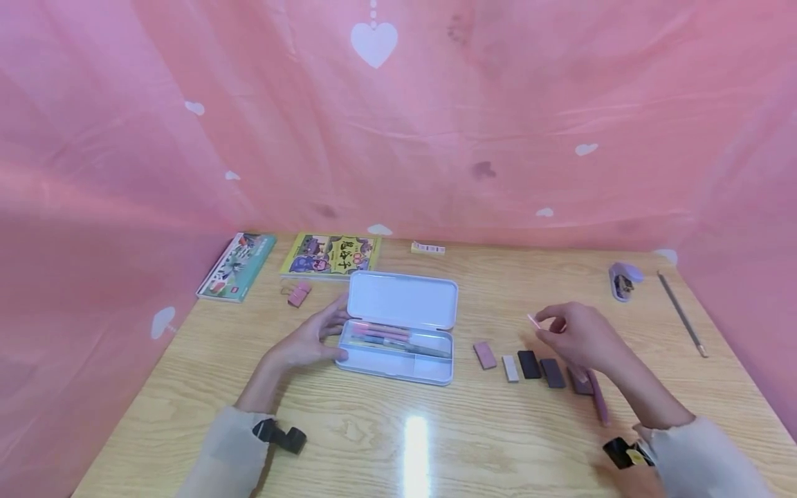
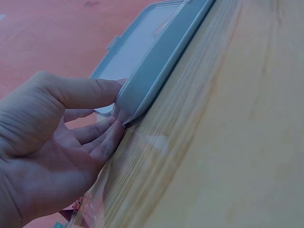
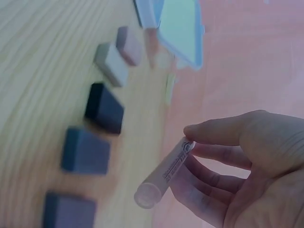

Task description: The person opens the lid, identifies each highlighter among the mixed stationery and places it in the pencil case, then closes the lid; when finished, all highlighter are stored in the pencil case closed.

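An open pale-blue pencil case lies on the wooden table, its lid tilted back and several pens inside. My left hand grips the left end of the case; in the left wrist view the thumb is at its rim and the fingers against the end wall. To the right, my right hand pinches a small pale tube with printed lettering between thumb and fingers, above the table. A row of erasers lies nearby: pink, white, black and dark grey.
Beneath the right wrist lie a dark purple eraser and a purple pen-like stick. Farther right are a purple stapler and a pencil. Two books, a pink binder clip and a small box lie farther back.
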`<control>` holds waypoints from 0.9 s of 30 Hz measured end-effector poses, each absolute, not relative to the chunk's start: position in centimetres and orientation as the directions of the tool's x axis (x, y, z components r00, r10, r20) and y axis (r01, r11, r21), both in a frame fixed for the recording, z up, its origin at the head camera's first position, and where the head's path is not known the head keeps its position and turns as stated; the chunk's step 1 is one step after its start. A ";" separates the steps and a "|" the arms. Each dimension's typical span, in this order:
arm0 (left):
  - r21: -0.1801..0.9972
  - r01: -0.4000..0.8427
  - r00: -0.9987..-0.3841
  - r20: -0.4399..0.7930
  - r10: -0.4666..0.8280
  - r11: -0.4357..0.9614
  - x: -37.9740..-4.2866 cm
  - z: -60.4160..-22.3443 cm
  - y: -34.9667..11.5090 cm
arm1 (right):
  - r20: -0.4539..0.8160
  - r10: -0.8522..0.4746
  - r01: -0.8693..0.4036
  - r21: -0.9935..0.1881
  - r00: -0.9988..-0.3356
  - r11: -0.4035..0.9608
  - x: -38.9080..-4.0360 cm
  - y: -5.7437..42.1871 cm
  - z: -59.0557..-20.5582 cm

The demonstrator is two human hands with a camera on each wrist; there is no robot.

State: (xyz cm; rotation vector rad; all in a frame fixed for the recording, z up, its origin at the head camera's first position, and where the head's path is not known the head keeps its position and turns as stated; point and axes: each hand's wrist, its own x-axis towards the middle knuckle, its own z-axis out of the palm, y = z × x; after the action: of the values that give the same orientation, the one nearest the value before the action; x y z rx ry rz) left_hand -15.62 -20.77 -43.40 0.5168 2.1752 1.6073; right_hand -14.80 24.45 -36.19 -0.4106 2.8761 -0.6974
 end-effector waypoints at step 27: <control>0.961 0.072 -0.852 -0.079 0.517 0.266 -16.0 -43.9 -20.9 | 0.028 -0.687 -0.611 -0.483 -0.726 0.627 -18.6 6.7 -36.9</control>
State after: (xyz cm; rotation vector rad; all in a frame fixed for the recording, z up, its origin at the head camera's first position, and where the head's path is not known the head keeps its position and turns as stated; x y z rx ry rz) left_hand -16.05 -20.95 -43.88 0.5360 2.1647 1.6129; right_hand -18.58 6.71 -36.89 -1.0807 2.6877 -0.7091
